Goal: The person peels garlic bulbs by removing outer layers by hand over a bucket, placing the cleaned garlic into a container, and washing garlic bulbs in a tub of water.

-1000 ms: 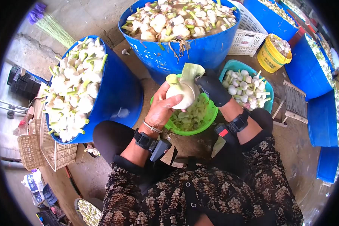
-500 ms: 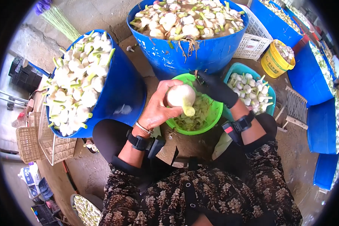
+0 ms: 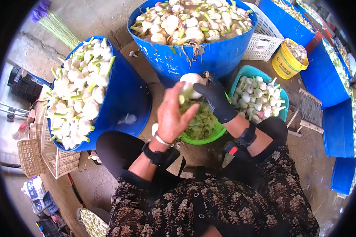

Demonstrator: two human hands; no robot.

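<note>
A white garlic bulb (image 3: 192, 84) with a green stem stub is held above the green basin (image 3: 203, 141), which contains pale green peelings (image 3: 201, 123). My right hand (image 3: 217, 98), in a dark glove, grips the bulb from the right, with a small brownish object near its fingertips that I cannot make out. My left hand (image 3: 172, 114) is bare and slightly blurred, its fingers apart beside the stem; whether they touch it is unclear. Right of the basin, a teal tub (image 3: 285, 103) holds many smaller bulbs.
Large blue tubs of bulbs stand at the left (image 3: 126, 98) and straight ahead (image 3: 178, 65). A white crate (image 3: 263, 45), a yellow bucket (image 3: 284, 65) and a small wooden stool (image 3: 310, 108) are to the right. Beige baskets (image 3: 63, 160) lie at the lower left.
The bulb has moved up from my left palm into my gloved right hand, its stem now toward the lower left. My left fingers have opened. The view has shifted slightly.
</note>
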